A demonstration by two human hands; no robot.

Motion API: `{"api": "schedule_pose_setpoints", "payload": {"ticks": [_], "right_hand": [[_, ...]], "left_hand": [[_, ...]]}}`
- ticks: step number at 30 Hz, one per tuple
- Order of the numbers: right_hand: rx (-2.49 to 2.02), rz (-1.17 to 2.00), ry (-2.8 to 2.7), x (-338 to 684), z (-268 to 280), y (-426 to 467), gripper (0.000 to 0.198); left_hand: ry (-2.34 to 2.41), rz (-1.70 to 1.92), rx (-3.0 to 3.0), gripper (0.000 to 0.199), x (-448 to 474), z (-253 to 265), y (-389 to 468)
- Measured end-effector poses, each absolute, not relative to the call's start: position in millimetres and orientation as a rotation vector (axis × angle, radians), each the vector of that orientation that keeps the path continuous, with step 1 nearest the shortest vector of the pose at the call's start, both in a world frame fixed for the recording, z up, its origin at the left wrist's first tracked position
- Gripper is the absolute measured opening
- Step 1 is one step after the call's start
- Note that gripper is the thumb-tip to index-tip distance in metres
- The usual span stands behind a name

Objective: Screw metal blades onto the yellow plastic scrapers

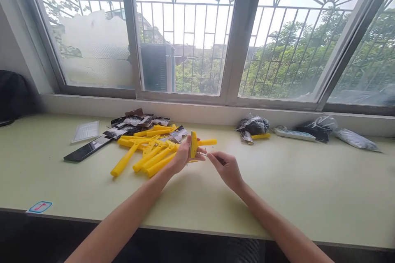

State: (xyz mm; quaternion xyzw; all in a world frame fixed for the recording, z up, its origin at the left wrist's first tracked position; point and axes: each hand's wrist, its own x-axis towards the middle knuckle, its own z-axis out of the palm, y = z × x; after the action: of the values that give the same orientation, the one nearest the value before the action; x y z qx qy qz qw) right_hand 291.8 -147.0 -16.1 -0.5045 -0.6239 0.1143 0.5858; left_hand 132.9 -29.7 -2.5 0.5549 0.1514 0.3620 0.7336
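My left hand [184, 153] is closed around a yellow scraper [194, 144], its wide head held upright and its handle pointing right. In my right hand [226, 167] the fingertips pinch a thin metal rod-like tool [202, 154], whose far end meets the scraper's head. The part of this tool inside my fingers is hidden, so its exact kind cannot be made out. Just left of my left hand lies a pile of yellow scrapers [157, 156] on the table. A few tiny screws [212, 146] appear near the held scraper's handle.
Behind the pile sit dark printed cardboard packages [132, 121]. A black flat box [88, 148] and a clear plastic case [86, 131] lie to the left. Along the window sill are plastic bags with dark contents [254, 124], a white box [294, 134] and a pale packet [358, 139].
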Motion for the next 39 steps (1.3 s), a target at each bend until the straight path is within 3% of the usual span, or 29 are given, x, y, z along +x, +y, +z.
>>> {"api": "schedule_pose_setpoints", "payload": {"ticks": [21, 25, 28, 36, 39], "right_hand": [[-1.263, 0.276, -1.421, 290, -12, -150, 0.043], [-1.420, 0.596, -1.340, 299, -10, -147, 0.062], [-1.406, 0.758, -1.316, 304, -10, -146, 0.058], [-1.319, -0.003, -1.708, 313, -24, -148, 0.038], [-1.304, -0.136, -1.739, 313, -25, -147, 0.037]], "left_hand": [[0.270, 0.783, 1.362, 0.050, 127, 8, -36], [0.284, 0.812, 1.438, 0.050, 129, 4, -34], [0.286, 0.810, 1.478, 0.051, 131, -1, -32], [0.299, 0.799, 1.432, 0.053, 132, 0, -36], [0.305, 0.794, 1.410, 0.053, 133, 0, -34]]}}
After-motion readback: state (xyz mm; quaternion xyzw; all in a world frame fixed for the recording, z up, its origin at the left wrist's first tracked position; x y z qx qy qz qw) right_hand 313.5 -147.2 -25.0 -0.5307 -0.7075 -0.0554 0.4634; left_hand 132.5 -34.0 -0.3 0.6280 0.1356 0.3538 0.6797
